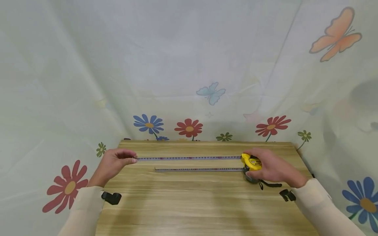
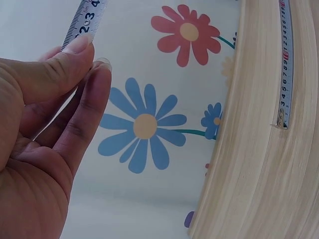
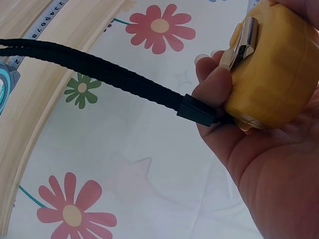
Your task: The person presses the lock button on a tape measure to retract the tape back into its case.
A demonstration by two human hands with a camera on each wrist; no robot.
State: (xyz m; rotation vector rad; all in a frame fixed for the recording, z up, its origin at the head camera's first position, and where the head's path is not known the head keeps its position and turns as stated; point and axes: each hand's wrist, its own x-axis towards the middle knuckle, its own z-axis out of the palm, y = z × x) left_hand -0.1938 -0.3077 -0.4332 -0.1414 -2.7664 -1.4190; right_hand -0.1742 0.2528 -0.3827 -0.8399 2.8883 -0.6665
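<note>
A yellow tape measure (image 1: 245,158) is gripped in my right hand (image 1: 273,165), its case filling the palm in the right wrist view. Its blade (image 1: 189,158) stretches left to my left hand (image 1: 113,162). There the thumb and fingers pinch the blade's end, close to the low numbers in the left wrist view; the fingers hide the tip. A second tape measure, with a grey and teal case (image 3: 4,87), lies on the table, partly below my right hand in the head view. Its drawn-out blade (image 1: 198,169) runs parallel, nearer to me, with the end hook (image 2: 281,122) on the wood.
The wooden table (image 1: 189,203) ends at a back edge against a pale curtain (image 1: 177,65) printed with flowers and butterflies. A black wrist cord (image 3: 99,69) hangs from the yellow case. Black mounts (image 1: 111,198) sit on both wrists.
</note>
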